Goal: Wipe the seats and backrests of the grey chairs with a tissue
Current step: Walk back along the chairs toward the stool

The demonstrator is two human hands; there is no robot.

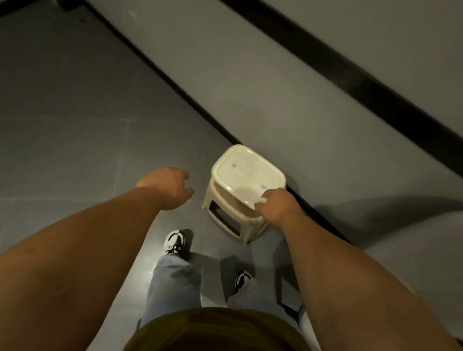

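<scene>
Floor of smooth grey tiles with faint joints spreads beneath both hands, meeting a pale wall edged by a black skirting strip beyond them. Under the right hand stands a cream plastic stool, squarish with rounded corners and a glossy top, set just beside the wall. That hand's curled fingers pinch a white tissue against the stool's near edge. The left hand hangs apart to the stool's left, fingers loosely curled, holding nothing. Below the hands, two black-and-white shoes rest on the floor.
</scene>
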